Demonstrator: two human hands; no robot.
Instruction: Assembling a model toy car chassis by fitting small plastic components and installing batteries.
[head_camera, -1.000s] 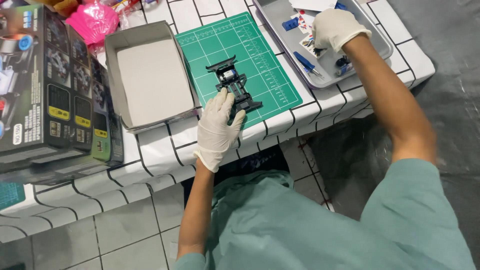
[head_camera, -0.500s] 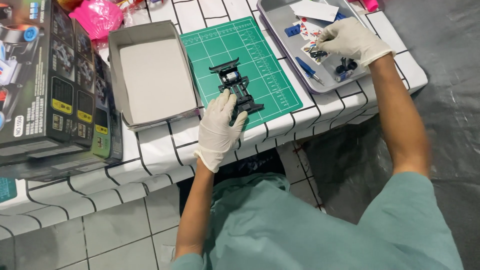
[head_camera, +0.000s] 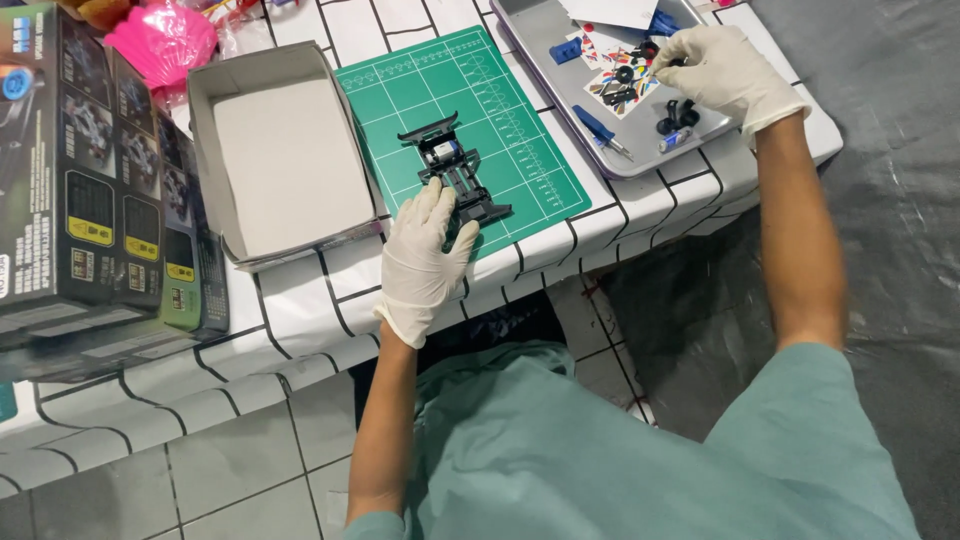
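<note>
White tabletop (head_camera: 300, 300) with black grid lines; green cutting mat (head_camera: 520, 130) with pale grid; black chassis (head_camera: 455, 170); grey tray (head_camera: 540, 30); white gloves; pink bag (head_camera: 160, 40) at eleven o'clock.

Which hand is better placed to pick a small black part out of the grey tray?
Right hand: it is already over the grey tray beside the small black parts; the left hand steadies the black chassis.

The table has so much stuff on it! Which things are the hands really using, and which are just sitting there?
In use:
black toy car chassis, held by the left hand
green cutting mat beneath it
grey parts tray, where the right hand reaches
small black parts in the tray

Just sitting:
empty box lid
printed kit box
pink bag
</note>
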